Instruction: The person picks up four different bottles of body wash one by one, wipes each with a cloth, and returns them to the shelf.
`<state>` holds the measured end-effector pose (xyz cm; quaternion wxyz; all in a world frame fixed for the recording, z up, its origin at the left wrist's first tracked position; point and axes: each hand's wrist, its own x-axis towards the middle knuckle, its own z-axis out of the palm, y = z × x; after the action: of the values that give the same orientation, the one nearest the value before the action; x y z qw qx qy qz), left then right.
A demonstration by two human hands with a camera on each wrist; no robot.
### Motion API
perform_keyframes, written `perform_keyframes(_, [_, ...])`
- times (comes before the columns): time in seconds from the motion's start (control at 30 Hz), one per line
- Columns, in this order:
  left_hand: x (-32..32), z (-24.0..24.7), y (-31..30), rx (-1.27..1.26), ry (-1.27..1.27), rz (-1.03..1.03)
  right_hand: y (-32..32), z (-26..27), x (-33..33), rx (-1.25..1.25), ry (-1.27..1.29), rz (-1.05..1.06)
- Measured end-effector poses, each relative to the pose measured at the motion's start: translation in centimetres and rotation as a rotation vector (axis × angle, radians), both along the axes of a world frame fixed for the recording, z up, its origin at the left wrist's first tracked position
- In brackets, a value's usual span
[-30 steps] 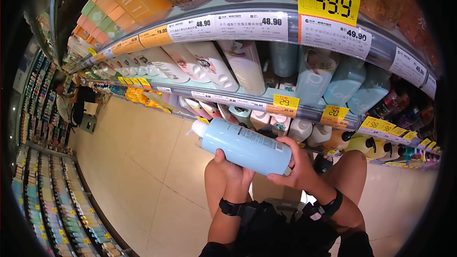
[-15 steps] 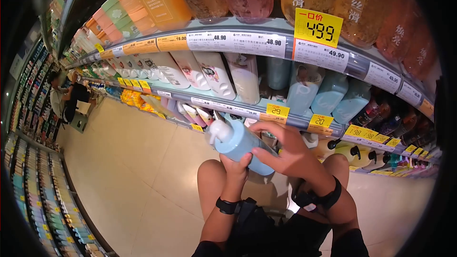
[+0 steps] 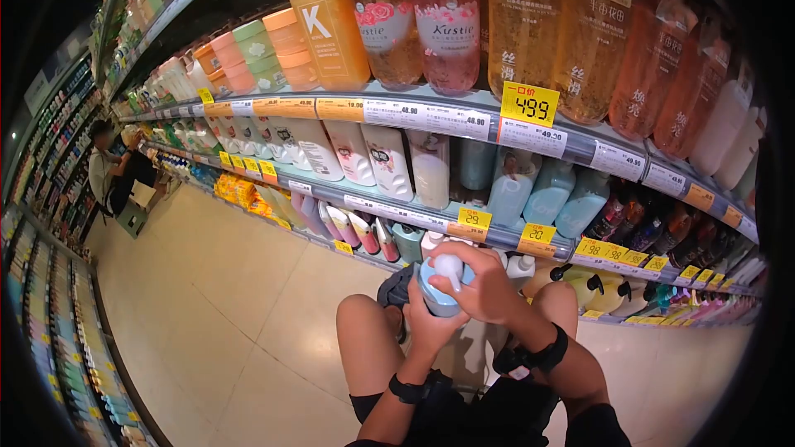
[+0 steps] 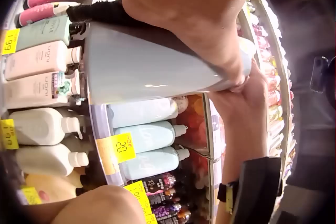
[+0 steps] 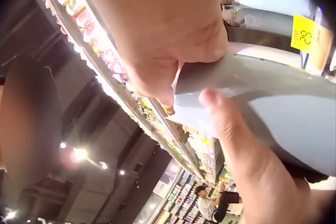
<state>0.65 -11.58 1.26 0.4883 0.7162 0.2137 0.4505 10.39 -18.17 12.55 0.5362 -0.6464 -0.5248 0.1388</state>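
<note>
A light-blue pump bottle (image 3: 440,305) with a white pump head (image 3: 448,268) stands nearly upright between the person's knees, its top towards the head camera. The left hand (image 3: 427,327) grips its body from the near left; in the right wrist view the left thumb (image 5: 231,127) lies along the bottle's side. Over the top, the right hand (image 3: 489,291) curls its fingers and thumb around the pump. The bottle's smooth, unlabelled side (image 4: 147,69) fills much of the left wrist view. Most of the pump is hidden behind the right hand in both wrist views.
Shelves of toiletries stand ahead, with a price-tag rail (image 3: 464,116) and amber bottles (image 3: 523,29) above. More blue bottles (image 3: 552,190) occupy the middle shelf, and yellow pump bottles (image 3: 617,294) the bottom one. Another person (image 3: 116,170) sits in the aisle at left, over tiled floor (image 3: 199,281).
The bottle has turned from lying sideways to nearly upright, pump upwards. The right hand has moved from its base to the pump, while the left still holds the body. The head view has tilted up.
</note>
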Motion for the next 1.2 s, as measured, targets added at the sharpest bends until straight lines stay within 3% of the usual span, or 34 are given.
perform_keyframes(0.1, [-1.0,-1.2,0.6,-0.072,-0.146,-0.122,-2.3,-0.3,-0.6,0.033,0.144,-0.047])
perform_keyframes(0.17, [-1.2,-1.0,0.6,-0.473,-0.359,-0.337,-3.4,-0.3,-0.9,0.253,0.087,0.008])
perform_keyframes(0.23, [-2.0,-0.1,0.4,-0.85,-0.242,-0.305,-4.3,0.0,-1.0,0.272,0.085,0.022])
perform_keyframes(0.3, [-3.3,0.7,0.3,-1.302,-0.356,-0.443,-5.1,-0.2,-1.0,0.363,0.191,0.049])
perform_keyframes(0.33, [-3.6,0.5,-0.2,-1.397,-0.386,-0.482,-5.5,0.0,-1.4,0.401,0.354,0.056])
perform_keyframes(0.43, [-4.1,0.8,-1.7,-1.477,-0.45,-0.491,-6.3,0.6,-1.7,0.399,0.356,0.066])
perform_keyframes(0.57, [-4.2,-1.8,-2.3,-1.417,-0.503,-0.417,-6.8,1.4,-1.3,0.208,0.101,0.04])
perform_keyframes(0.63, [-3.9,-2.1,-2.5,-1.417,-0.522,-0.415,-6.6,0.9,-1.9,0.194,0.154,0.02])
perform_keyframes(0.7, [-3.1,-1.6,-2.5,-1.435,-0.549,-0.389,-5.8,0.3,-2.6,0.248,0.435,-0.136])
perform_keyframes(0.83, [-1.6,-2.0,-2.1,-1.465,-0.606,-0.423,-4.2,0.7,-1.7,0.13,0.421,-0.222])
perform_keyframes(0.93, [-0.3,-3.0,-1.4,-1.475,-0.54,-0.328,-3.1,-0.5,-1.2,0.176,0.183,-0.131])
perform_keyframes(1.03, [0.3,-4.0,0.1,-1.469,-0.456,-0.236,-2.5,-1.1,-1.0,0.236,0.222,-0.202])
perform_keyframes(1.1, [-0.7,-2.4,1.2,-1.323,-0.346,-0.212,-1.9,-0.5,-0.1,0.22,0.192,-0.272])
perform_keyframes(1.13, [-1.6,-1.3,2.1,-1.33,-0.299,-0.242,-1.4,-0.1,0.7,0.31,0.107,-0.281])
perform_keyframes(1.2, [-3.7,-3.5,4.5,-1.388,-0.491,-0.415,-0.3,0.6,2.5,0.45,-0.102,-0.27])
